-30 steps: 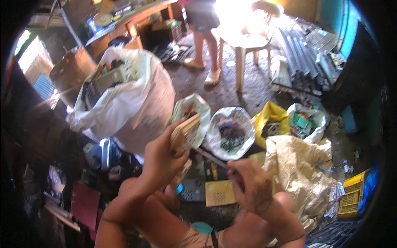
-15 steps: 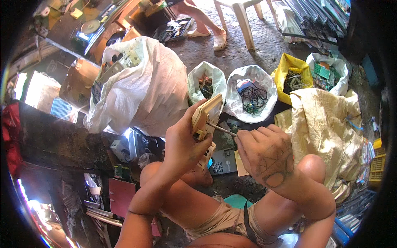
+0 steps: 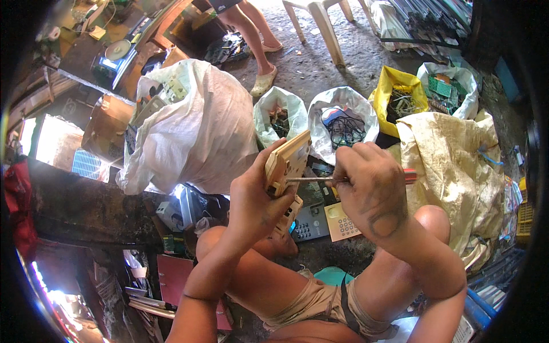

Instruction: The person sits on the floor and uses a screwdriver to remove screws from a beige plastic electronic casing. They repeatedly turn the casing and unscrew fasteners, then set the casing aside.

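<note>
My left hand (image 3: 249, 200) is closed around a cream plastic casing (image 3: 294, 155), held tilted above my lap with its hollow inner side toward the right. In my right hand (image 3: 374, 191) is a screwdriver (image 3: 311, 179), gripped in a fist; its metal shaft lies nearly level and a bit of red handle shows beyond the hand. The shaft's tip meets the casing's inner side near my left thumb; the exact contact spot is too small to tell. Below the hands, a dark grey telephone (image 3: 311, 222) with a keypad lies beside a beige keypad cover (image 3: 342, 223).
A big white sack (image 3: 200, 126) of plastic parts stands at left. Beyond my hands are a white sack of cables (image 3: 346, 127), a smaller white sack (image 3: 280, 117), a yellow sack (image 3: 385, 86) and a sack of circuit boards (image 3: 466, 86). A person's legs (image 3: 251, 40) and a plastic chair (image 3: 326, 31) are farther back.
My right hand has risen and turned, bringing the screwdriver from a slant to nearly level. The casing stays about in place. The person at the back has stepped toward the left.
</note>
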Demonstrator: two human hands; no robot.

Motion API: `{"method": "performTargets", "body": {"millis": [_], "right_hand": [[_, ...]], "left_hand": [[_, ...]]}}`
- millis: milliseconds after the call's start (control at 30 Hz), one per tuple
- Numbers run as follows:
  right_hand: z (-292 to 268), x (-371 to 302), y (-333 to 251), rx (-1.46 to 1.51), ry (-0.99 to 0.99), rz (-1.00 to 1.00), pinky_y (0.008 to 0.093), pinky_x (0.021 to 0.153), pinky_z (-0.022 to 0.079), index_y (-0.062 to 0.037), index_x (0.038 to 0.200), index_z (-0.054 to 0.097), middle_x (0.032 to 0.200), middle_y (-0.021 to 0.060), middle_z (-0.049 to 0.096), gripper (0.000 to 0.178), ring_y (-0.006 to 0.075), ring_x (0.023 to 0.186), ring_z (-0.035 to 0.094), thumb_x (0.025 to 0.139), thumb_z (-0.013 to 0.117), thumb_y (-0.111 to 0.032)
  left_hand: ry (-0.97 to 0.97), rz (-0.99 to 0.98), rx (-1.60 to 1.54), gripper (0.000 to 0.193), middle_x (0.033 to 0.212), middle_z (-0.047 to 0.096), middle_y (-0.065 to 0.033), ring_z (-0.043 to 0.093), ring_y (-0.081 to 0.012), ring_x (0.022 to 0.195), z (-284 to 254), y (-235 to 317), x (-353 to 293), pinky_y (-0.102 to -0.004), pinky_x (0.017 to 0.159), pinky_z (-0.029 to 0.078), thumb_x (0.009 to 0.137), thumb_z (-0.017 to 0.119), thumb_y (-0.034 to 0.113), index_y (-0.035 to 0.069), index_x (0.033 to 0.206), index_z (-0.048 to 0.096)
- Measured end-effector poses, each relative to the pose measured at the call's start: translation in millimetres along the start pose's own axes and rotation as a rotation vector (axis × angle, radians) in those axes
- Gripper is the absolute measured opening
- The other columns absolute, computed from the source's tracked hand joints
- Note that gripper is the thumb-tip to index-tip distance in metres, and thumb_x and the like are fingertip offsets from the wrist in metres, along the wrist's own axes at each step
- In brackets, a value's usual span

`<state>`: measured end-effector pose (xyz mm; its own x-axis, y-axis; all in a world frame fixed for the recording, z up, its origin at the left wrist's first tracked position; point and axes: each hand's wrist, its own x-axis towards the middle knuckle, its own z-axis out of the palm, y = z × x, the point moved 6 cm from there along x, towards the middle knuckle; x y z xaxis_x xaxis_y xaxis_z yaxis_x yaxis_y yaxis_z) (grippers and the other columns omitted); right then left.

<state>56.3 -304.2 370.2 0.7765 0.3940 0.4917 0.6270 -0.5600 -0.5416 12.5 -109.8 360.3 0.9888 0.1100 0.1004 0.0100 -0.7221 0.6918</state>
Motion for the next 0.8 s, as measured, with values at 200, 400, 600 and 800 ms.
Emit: {"method": "performTargets", "body": {"millis": [200,400,600,800], "right_hand": [[15,2,9,0.522,-0.195,0.207,0.0435,0.073,0.055,-0.0044,0.091,0.069,0.084,0.0137,0.069,0.020,0.0363,0.081,0.070,0.084,0.083,-0.017],[20,-1,-10,0.550,0.002,0.117,0.0329,0.060,0.048,-0.0008,0.101,0.076,0.080,0.0102,0.067,0.024,0.0179,0.063,0.060,0.085,0.086,-0.016],[24,-2,-10,0.549,-0.054,0.187,0.0428,0.070,0.056,-0.0024,0.098,0.074,0.086,0.0172,0.070,0.019,0.0355,0.077,0.071,0.087,0.081,-0.016],[25,-4,-10,0.516,-0.053,0.211,0.0432,0.069,0.055,-0.0022,0.096,0.074,0.085,0.0177,0.070,0.015,0.0360,0.076,0.071,0.087,0.079,-0.013]], "left_hand": [[-0.009,0.017,-0.188,0.079,0.111,0.076,-0.0165,0.073,-0.0155,0.103,-4,-4,2,-0.0354,0.089,0.059,0.078,0.080,0.001,0.013,0.152,0.053],[-0.056,0.044,-0.161,0.076,0.109,0.076,-0.0165,0.074,-0.0165,0.101,5,3,-4,-0.0361,0.087,0.059,0.080,0.079,0.004,0.013,0.151,0.053],[-0.022,0.054,-0.035,0.076,0.106,0.074,-0.0223,0.077,-0.0335,0.098,3,11,-8,-0.0410,0.082,0.060,0.082,0.080,0.009,0.019,0.152,0.052],[0.000,0.052,0.042,0.079,0.107,0.074,-0.0213,0.073,-0.0329,0.098,3,15,-10,-0.0412,0.083,0.059,0.078,0.080,0.008,0.019,0.152,0.053]]}}
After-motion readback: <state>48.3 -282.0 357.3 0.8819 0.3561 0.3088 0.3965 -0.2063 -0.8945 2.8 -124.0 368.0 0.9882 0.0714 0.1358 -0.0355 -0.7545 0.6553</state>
